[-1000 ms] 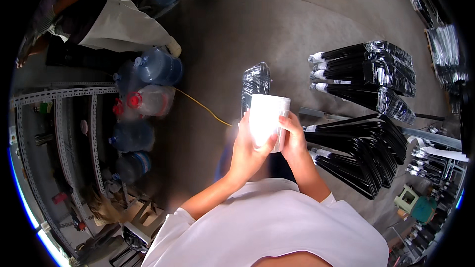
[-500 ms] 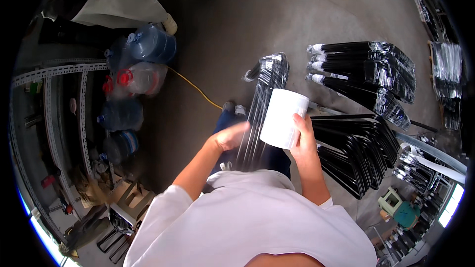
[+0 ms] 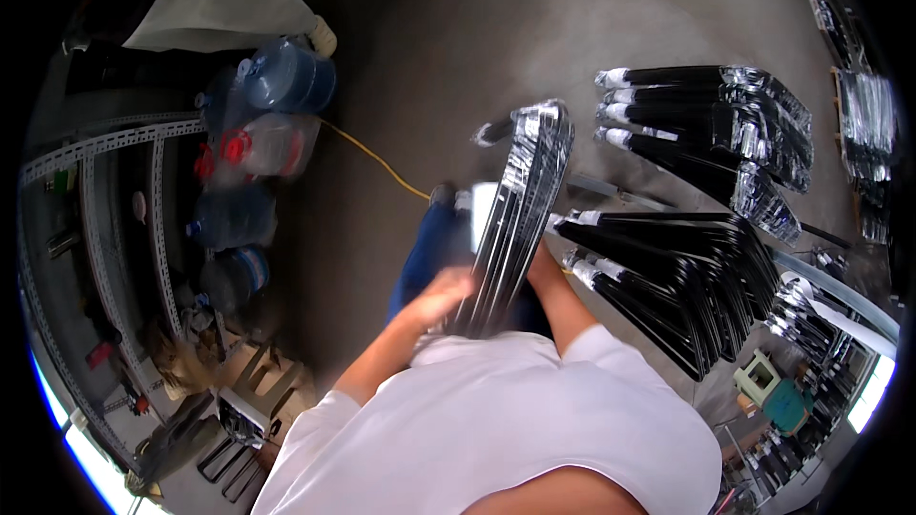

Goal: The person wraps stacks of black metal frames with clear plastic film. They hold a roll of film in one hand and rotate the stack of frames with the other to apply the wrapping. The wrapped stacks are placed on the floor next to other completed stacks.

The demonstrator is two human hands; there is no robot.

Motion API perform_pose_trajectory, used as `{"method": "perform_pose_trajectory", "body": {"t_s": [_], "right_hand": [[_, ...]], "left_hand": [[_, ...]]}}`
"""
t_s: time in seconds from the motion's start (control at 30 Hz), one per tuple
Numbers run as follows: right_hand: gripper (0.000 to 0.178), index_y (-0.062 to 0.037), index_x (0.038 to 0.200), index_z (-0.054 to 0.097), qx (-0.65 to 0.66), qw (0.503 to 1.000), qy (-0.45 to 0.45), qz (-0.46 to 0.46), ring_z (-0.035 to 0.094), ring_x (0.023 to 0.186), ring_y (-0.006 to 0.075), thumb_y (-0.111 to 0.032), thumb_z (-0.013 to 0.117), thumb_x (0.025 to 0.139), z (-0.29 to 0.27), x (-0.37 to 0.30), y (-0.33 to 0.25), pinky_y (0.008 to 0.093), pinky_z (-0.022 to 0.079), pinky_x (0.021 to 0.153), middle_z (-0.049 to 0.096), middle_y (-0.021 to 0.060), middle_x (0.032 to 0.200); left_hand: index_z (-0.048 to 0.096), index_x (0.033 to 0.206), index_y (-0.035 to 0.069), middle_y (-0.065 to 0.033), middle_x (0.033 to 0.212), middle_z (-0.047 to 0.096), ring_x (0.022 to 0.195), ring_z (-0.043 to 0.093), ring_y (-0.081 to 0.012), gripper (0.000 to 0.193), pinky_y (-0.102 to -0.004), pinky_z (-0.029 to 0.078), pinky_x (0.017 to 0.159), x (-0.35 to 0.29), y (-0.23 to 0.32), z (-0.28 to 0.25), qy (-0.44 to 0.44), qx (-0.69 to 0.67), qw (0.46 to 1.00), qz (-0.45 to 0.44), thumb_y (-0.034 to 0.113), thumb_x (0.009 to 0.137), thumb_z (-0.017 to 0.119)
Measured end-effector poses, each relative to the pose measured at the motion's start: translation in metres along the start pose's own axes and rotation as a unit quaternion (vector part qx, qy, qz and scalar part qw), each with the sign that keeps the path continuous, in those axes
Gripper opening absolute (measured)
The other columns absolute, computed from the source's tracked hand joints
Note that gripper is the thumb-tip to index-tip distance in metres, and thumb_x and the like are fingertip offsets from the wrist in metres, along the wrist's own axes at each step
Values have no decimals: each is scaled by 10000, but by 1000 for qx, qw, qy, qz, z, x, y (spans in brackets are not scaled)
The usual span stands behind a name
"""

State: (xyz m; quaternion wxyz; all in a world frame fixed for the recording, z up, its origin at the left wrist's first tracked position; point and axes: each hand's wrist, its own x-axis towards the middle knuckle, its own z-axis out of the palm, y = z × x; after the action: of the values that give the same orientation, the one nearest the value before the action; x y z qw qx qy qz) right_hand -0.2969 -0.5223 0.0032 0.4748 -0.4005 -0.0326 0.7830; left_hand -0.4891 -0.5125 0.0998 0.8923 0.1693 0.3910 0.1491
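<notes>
A bundle of black metal tube frames (image 3: pixel 515 215), wrapped in clear stretch film toward its far end, stands in front of my body. Behind its left side shows part of a white roll of stretch film (image 3: pixel 484 210); the rest of the roll is hidden. My right hand (image 3: pixel 545 265) reaches behind the bundle from the right, so its fingers are out of sight. Close against the near left side of the bundle is my left hand (image 3: pixel 447 294), its fingers smeared by motion.
Wrapped frame bundles (image 3: pixel 706 114) lie on the floor at the right, with more black frames (image 3: pixel 687 272) nearer me. Large water bottles (image 3: pixel 291 76) stand along a metal shelf rack (image 3: pixel 114 148) at the left. A yellow cord (image 3: pixel 377 160) crosses the floor.
The white roll has gone from the right front of the bundle to behind it, showing at the left. My right hand has moved behind the bundle too. My left hand has come slightly lower.
</notes>
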Motion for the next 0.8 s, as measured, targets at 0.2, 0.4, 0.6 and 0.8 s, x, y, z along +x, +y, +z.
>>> {"method": "perform_pose_trajectory", "body": {"t_s": [0.2, 0.4, 0.6, 0.8], "right_hand": [[277, -7, 1128, 485, -79, 994, -72, 28, 536, 910, 144, -183, 430, 921, 90, 17, 18, 266, 464, 790, 542, 84, 1015], [297, -19, 1128, 494, -73, 978, -156, 122, 563, 850, 91, -190, 473, 886, 97, 6, -7, 216, 484, 727, 565, 70, 1007], [343, -9, 1083, 493, -249, 966, 43, -48, 552, 797, 131, -237, 551, 833, 135, -79, -72, 242, 446, 722, 561, 60, 924], [601, 20, 1124, 412, -313, 932, 74, -170, 534, 951, 174, -183, 728, 656, 211, -94, -50, 293, 448, 795, 536, 110, 1018]], "left_hand": [[373, 1241, 30, -120, 1156, 471, 1084, 434, -193, 655, -354, 343, 915, -9, 23, -44, 218, 143, 959, 108, 416, 763, 600], [403, 1206, -1, -114, 1083, 532, 975, 527, -203, 668, -336, 421, 843, -45, 57, -13, 171, 56, 970, 164, 336, 691, 660], [364, 1024, -20, -135, 938, 511, 849, 552, -213, 634, -349, 471, 738, -95, 76, 46, 366, 233, 864, 256, 252, 602, 749], [358, 1071, -53, -210, 1011, 461, 993, 472, -340, 716, -381, 407, 822, -88, 62, 92, 405, 539, 693, 254, 233, 576, 789]]}}
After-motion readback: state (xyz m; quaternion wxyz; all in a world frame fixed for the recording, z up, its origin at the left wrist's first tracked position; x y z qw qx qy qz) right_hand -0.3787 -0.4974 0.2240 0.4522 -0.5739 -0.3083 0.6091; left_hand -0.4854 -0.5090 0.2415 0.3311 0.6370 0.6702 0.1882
